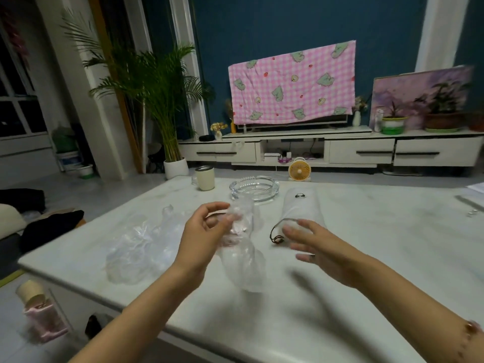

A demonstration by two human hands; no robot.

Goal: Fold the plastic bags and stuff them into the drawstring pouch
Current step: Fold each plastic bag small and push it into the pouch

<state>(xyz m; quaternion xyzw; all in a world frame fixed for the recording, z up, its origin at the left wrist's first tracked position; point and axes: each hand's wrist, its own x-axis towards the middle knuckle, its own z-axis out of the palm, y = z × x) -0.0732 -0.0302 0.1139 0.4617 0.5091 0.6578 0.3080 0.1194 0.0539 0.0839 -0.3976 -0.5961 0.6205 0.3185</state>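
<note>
left hand [203, 239], fingers clamped on a scrunched plastic bag [242, 260]; right hand [318, 248], fingers apart, beside the drawstring pouch [301, 205]. loose bags [138, 247] wait left of the fingers: much seems undone.

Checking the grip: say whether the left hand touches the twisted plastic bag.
Touching. The head view shows the left hand pinching the twisted plastic bag at its waist.
</note>
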